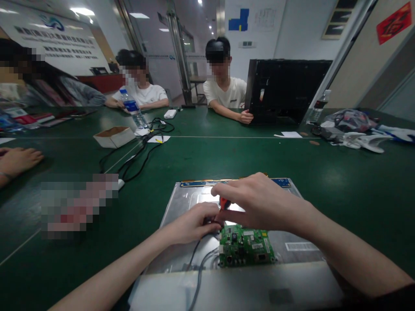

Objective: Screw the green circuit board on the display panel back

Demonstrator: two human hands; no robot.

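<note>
A metal-backed display panel lies on the green table in front of me. A green circuit board sits on it, and a narrow blue board runs along its far edge. My right hand grips a red-handled tool, fingers around its handle; the tool's tip is hidden. Close by on the left, my left hand rests at the upper left corner of the green board, fingers bent together; what they hold, if anything, is hidden. Grey cables run over the panel below that hand.
Across the table, a person holds a black monitor. An open box, black cables and a bottle stand left. Bags lie right. Another person's hand rests at the left edge.
</note>
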